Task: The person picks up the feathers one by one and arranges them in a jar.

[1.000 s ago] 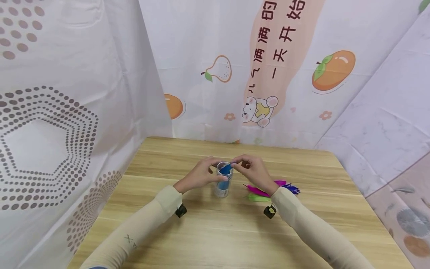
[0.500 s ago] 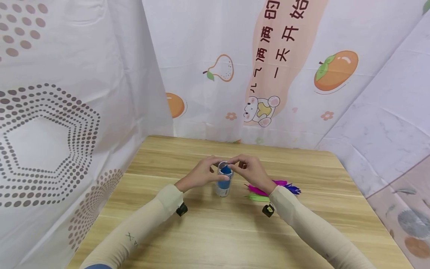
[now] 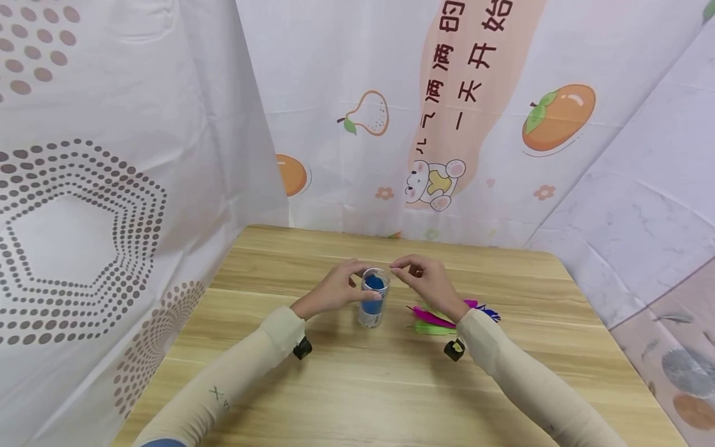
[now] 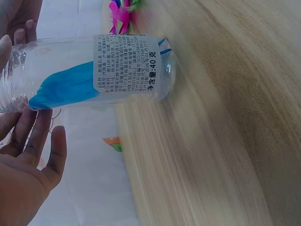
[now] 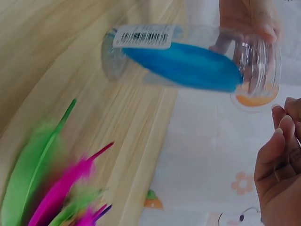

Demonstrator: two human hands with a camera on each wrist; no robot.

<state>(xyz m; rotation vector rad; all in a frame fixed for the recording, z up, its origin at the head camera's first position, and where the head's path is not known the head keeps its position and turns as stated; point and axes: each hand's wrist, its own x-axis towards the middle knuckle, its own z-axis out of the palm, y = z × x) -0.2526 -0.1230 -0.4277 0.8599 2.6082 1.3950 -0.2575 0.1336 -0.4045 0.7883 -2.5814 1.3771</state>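
Observation:
My left hand (image 3: 335, 287) grips a clear plastic jar (image 3: 369, 320) near its top, thumb on the near side and fingers behind. The jar stands upright on the table with a white label (image 4: 123, 66) on its side. Blue feathers (image 5: 188, 63) lean inside it, and two quill tips show at the base in the left wrist view. Just right of the jar's open mouth is my right hand (image 3: 427, 282), its fingers loosely bent and no feather between thumb and fingertips. Below that hand lie a green feather (image 5: 30, 172), a magenta feather (image 5: 59, 193) and others.
The wooden table (image 3: 335, 385) ends at a hanging white cloth (image 3: 335, 211) printed with fruit. More patterned cloth closes off the left and right sides. A dark blue feather (image 3: 491, 313) sticks out at the right of the pile.
The blue feather that the right hand pinched at the rim has dropped down into the jar. The right hand has let go and moved right, while the left hand keeps its hold.

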